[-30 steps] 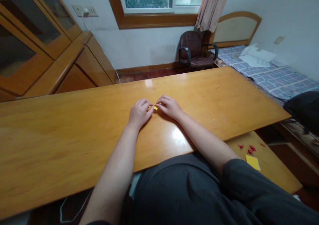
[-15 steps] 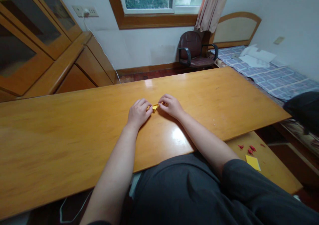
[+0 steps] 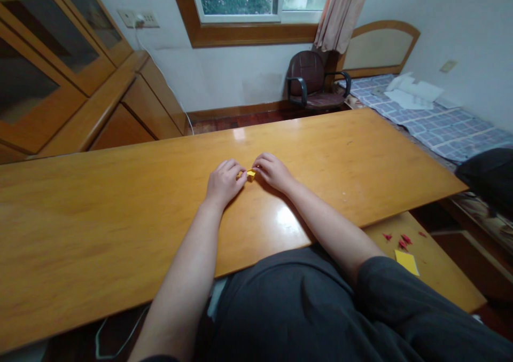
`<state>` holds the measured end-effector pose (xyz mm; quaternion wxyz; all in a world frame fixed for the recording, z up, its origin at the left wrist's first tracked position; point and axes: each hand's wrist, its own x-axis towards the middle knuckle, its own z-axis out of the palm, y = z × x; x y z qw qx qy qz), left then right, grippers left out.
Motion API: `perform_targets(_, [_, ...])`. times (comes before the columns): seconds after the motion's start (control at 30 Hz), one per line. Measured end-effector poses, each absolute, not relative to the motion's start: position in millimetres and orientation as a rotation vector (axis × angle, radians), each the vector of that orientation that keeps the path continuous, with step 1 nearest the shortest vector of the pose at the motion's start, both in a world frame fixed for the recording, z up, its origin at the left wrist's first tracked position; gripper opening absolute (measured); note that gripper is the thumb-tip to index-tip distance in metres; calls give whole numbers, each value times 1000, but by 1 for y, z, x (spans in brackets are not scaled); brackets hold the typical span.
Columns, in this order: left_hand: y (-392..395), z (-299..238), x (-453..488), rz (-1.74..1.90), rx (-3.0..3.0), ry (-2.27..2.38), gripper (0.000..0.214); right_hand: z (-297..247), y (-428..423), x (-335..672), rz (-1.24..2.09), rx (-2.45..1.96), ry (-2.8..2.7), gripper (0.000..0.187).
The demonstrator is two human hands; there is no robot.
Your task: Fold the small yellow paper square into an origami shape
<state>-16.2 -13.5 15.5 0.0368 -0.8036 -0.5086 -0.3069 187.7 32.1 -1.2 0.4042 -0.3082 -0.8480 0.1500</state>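
A small folded piece of yellow paper (image 3: 250, 175) is held just above or on the wooden table (image 3: 120, 218), between my two hands. My left hand (image 3: 225, 181) pinches its left side between thumb and fingers. From the right, my right hand (image 3: 272, 168) grips the paper's upper right edge with bent fingers. My fingers cover part of the paper, so its full folded shape does not show.
On a lower board at the right lie several small red folded-paper pieces (image 3: 404, 242) and a yellow paper stack (image 3: 406, 262). A brown armchair (image 3: 308, 79) stands beyond the table, a bed (image 3: 441, 122) to the right, a wooden cabinet (image 3: 136, 105) at the left.
My right hand has shifted slightly left, nearer my left hand. The yellow paper's visible part has changed from a pointed triangle to a more compact, blockier shape.
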Motion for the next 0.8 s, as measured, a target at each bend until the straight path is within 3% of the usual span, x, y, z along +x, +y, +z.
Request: perform_targets(0.8, [-14, 15, -20, -1037, -2504, -1624, 21, -1, 32, 191, 476, -781, -2065, 17])
